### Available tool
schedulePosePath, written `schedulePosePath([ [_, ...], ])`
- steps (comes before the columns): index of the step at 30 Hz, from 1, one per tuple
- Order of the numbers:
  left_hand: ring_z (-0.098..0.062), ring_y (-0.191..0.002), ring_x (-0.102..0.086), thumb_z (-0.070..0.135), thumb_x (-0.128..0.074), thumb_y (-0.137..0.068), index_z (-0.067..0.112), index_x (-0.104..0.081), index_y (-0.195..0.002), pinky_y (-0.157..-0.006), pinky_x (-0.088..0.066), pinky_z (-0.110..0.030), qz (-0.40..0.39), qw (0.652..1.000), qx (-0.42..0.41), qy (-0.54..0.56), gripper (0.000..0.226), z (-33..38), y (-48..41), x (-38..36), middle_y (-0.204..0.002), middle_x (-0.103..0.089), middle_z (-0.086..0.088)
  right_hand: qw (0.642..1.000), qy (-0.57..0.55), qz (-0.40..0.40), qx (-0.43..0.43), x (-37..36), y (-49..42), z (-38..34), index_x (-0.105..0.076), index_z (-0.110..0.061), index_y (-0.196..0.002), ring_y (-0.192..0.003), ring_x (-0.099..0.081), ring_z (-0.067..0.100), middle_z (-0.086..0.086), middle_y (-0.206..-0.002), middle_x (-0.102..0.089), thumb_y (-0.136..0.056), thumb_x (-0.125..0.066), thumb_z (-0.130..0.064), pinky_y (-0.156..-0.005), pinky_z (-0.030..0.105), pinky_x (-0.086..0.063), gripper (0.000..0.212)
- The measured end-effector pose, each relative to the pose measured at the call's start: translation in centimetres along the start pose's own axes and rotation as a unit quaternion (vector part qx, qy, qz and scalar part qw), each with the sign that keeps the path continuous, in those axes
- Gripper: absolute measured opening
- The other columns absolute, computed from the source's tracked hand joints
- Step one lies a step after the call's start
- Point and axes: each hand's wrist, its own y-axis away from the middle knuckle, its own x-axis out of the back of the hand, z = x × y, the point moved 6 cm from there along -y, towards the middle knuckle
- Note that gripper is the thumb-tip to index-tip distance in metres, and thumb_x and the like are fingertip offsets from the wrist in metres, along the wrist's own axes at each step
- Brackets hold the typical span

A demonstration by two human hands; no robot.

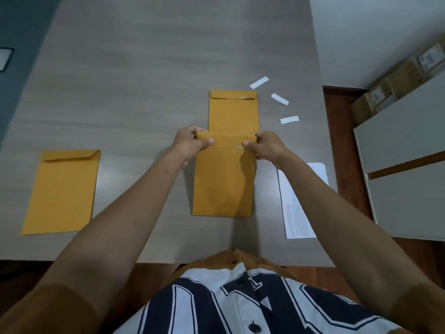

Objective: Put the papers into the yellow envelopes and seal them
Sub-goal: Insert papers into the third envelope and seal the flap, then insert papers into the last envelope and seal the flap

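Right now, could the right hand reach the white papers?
Probably yes: the papers lie uncovered close by on its side, but the right hand must first release the envelope flap.

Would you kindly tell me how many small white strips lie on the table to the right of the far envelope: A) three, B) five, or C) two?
A: three white strips lie apart from one another on the table beside the far envelope.

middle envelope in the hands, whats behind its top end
A second yellow envelope lies flat beyond it, flap folded down. Its near end is hidden by the middle envelope, the left hand and the right hand, so any overlap cannot be seen.
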Motion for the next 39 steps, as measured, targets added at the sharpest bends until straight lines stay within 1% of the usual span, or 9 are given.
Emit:
schedulePosePath([
  [5,-0.022,-0.088,-0.066,0.007,-0.073,-0.085,0.014,-0.061,-0.083,-0.066,-0.055,-0.029,0.004,0.999,0.015,0.035,0.014,1.5,-3.3,-0.4,-0.094,-0.069,-0.008,0.998,-0.043,0.052,-0.01,2.9,-3.1,-1.7,-0.068,-0.003,-0.102,-0.089,-0.065,0.02,0.011,-0.101,-0.07,-0.085,-0.075,-0.025,-0.085,0.041,-0.056,0.029],
  [8,-0.023,-0.088,-0.067,0.01,-0.076,-0.083,0.02,-0.061,-0.076,-0.074,-0.058,-0.036,0.055,0.998,-0.006,0.007,0.019,3.3,-6.5,-0.5,-0.093,-0.07,-0.008,0.994,-0.04,0.099,-0.002,4.2,-6.0,-3.3,-0.068,-0.013,-0.085,-0.088,-0.066,0.02,0.006,-0.093,-0.069,-0.082,-0.077,-0.025,-0.086,0.043,-0.056,0.015],
  [11,-0.021,-0.082,-0.062,0.015,-0.079,-0.079,0.024,-0.059,-0.07,-0.08,-0.056,-0.04,0.095,0.994,-0.02,-0.041,0.023,4.8,-9.7,-0.6,-0.089,-0.066,-0.006,0.988,0.018,0.149,0.023,5.6,-8.6,-5.2,-0.067,-0.018,-0.083,-0.09,-0.064,0.018,-0.004,-0.084,-0.065,-0.081,-0.077,-0.027,-0.083,0.034,-0.054,0.014],
  [14,-0.016,-0.078,-0.055,0.019,-0.08,-0.079,0.018,-0.059,-0.08,-0.072,-0.05,-0.031,0.116,0.99,-0.025,-0.081,0.021,6.5,-12.7,-1.0,-0.084,-0.059,-0.001,0.982,0.054,0.179,0.025,6.6,-11.5,-6.4,-0.059,-0.017,-0.077,-0.081,-0.057,0.014,-0.007,-0.075,-0.056,-0.08,-0.077,-0.026,-0.076,0.031,-0.05,0.021],
  [18,-0.013,-0.08,-0.054,0.019,-0.081,-0.077,0.016,-0.055,-0.09,-0.067,-0.043,-0.021,0.138,0.982,-0.039,-0.125,0.029,7.8,-15.9,-1.4,-0.084,-0.058,0.001,0.975,0.079,0.207,0.014,7.4,-14.9,-6.8,-0.051,-0.018,-0.09,-0.084,-0.053,0.011,-0.004,-0.092,-0.056,-0.078,-0.079,-0.026,-0.06,0.01,-0.041,0.032],
  [21,-0.015,-0.077,-0.051,0.018,-0.081,-0.077,0.015,-0.053,-0.088,-0.063,-0.04,-0.023,0.143,0.976,-0.061,-0.153,0.03,7.8,-17.4,-1.9,-0.074,-0.053,0.004,0.971,0.093,0.218,0.02,7.5,-16.6,-6.4,-0.051,-0.017,-0.093,-0.084,-0.052,0.01,-0.003,-0.095,-0.055,-0.078,-0.079,-0.025,-0.053,0.006,-0.037,0.034],
  [27,-0.021,-0.096,-0.062,0.019,-0.077,-0.081,0.015,-0.065,-0.107,-0.082,-0.048,-0.026,0.146,0.972,-0.043,-0.18,0.028,6.1,-19.2,-2.4,-0.107,-0.066,-0.008,0.961,0.135,0.241,0.027,7.1,-18.6,-4.7,-0.062,-0.011,-0.101,-0.09,-0.058,0.014,0.001,-0.094,-0.062,-0.075,-0.082,-0.034,-0.072,0.019,-0.038,0.04],
  [32,-0.019,-0.113,-0.058,0.013,-0.072,-0.086,0.014,-0.056,-0.132,-0.091,-0.043,-0.018,0.136,0.97,-0.036,-0.196,0.049,5.5,-19.0,-2.5,-0.131,-0.054,-0.009,0.956,0.158,0.244,0.039,6.6,-18.3,-4.5,-0.062,-0.012,-0.109,-0.097,-0.06,0.017,0.007,-0.106,-0.065,-0.073,-0.083,-0.035,-0.075,0.021,-0.04,0.048],
  [39,-0.022,-0.123,-0.051,0.017,-0.066,-0.091,0.011,-0.048,-0.14,-0.1,-0.037,-0.022,0.106,0.966,-0.056,-0.229,0.053,6.7,-16.9,-2.3,-0.14,-0.046,-0.01,0.938,0.237,0.248,0.057,5.6,-16.1,-5.5,-0.059,-0.015,-0.118,-0.117,-0.048,0.025,0.009,-0.122,-0.054,-0.081,-0.076,-0.036,-0.088,0.026,-0.039,0.046],
])
